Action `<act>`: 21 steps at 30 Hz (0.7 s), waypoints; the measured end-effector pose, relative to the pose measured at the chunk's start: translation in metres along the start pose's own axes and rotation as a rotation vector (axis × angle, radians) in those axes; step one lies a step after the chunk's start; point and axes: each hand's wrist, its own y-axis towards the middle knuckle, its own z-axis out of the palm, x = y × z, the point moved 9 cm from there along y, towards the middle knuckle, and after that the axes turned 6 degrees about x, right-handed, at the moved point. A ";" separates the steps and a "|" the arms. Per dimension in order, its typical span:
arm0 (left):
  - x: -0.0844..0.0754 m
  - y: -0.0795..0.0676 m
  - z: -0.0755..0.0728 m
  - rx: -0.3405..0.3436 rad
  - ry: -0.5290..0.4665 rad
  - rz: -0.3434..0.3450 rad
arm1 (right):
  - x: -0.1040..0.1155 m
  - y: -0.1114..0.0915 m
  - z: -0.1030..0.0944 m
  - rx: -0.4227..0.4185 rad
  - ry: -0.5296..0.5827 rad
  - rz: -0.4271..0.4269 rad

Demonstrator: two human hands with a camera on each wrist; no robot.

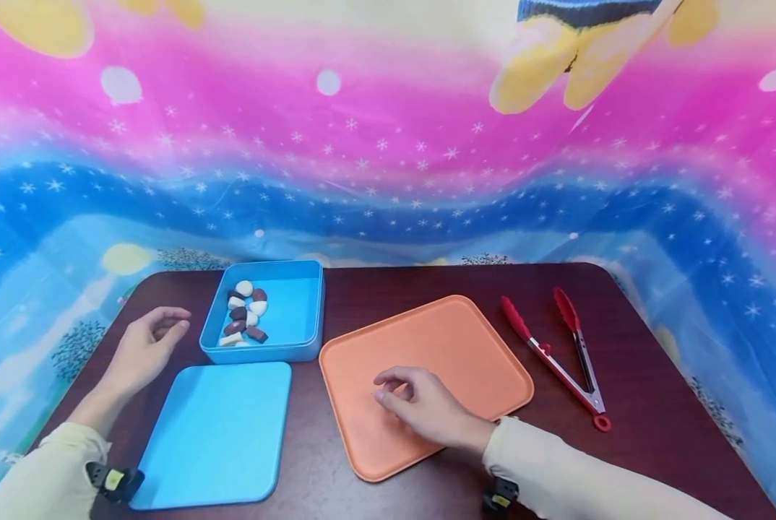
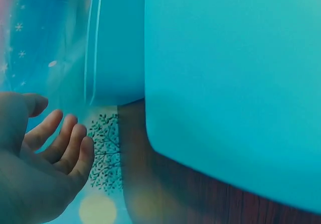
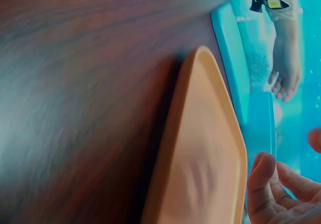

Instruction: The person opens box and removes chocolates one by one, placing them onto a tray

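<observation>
My left hand (image 1: 146, 347) is held just left of the blue box (image 1: 306, 354), its fingers loosely bent and nothing in them. Inside the box, several small white and brown pieces (image 1: 245, 315), like pebbles or chocolates, lie along the left side. Over the orange tray (image 1: 453, 332) hovers my right hand (image 1: 427, 408), fingers loosely curved and holding nothing. In the right wrist view, the fingers' shadow falls on the tray. A flat blue lid (image 1: 219, 433) lies in front of the box, near my left wrist.
Right of the tray, red-tipped tongs (image 1: 560, 372) lie spread on the dark wooden table (image 1: 648, 404). A colourful patterned cloth (image 1: 388, 144) hangs behind the table and along its sides.
</observation>
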 end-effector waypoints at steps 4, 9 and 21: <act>0.004 0.007 0.008 0.006 0.010 -0.060 | -0.005 -0.007 -0.018 -0.041 -0.027 -0.002; 0.007 0.020 0.019 0.044 0.013 -0.110 | -0.011 -0.011 -0.036 -0.085 -0.095 0.017; 0.010 0.049 0.054 0.199 -0.153 -0.219 | -0.020 -0.024 -0.077 -0.224 -0.206 0.011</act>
